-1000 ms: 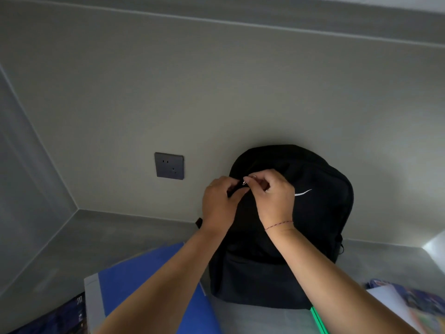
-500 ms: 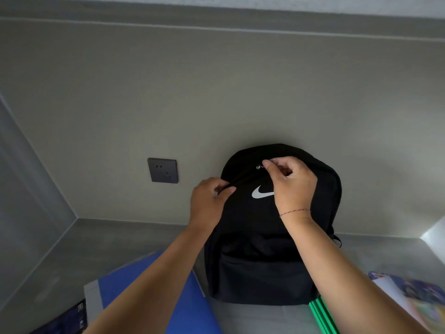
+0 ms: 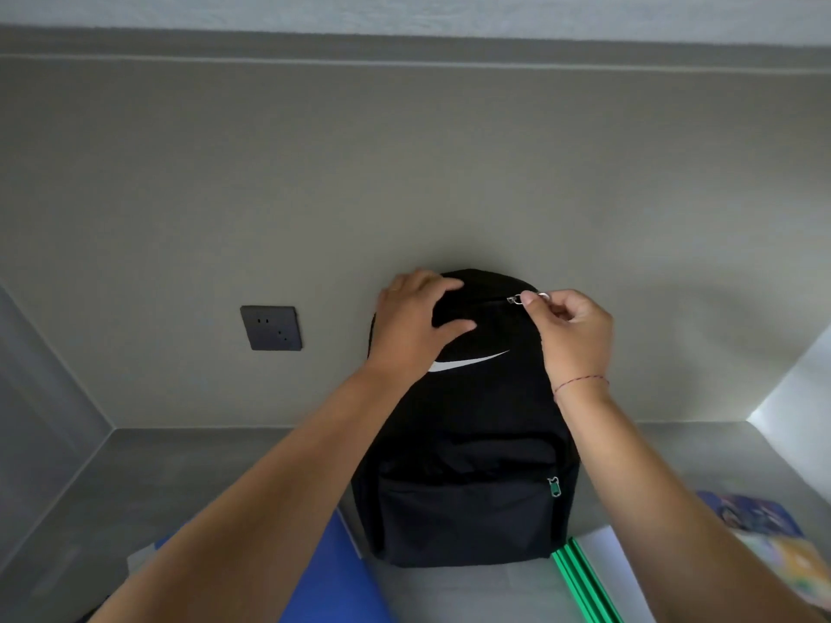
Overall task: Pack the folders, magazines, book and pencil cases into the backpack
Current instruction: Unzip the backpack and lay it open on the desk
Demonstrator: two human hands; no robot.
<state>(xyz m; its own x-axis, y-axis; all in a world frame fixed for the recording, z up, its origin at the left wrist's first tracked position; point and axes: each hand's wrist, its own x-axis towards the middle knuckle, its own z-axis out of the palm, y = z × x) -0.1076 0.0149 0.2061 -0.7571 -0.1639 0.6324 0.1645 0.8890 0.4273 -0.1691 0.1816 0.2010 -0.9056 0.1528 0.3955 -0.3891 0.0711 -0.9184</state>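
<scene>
The left hand spreads open over the backpack top, hiding it. The right hand pinches its zipper ring. Below the backpack, the blue folder is cut off.

Backpack matt black cloth; zipper pull shiny, probably metal.

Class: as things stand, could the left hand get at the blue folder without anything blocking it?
Probably yes. The left hand rests on the backpack top, holding nothing, and the blue folder lies uncovered below the forearm.
</scene>
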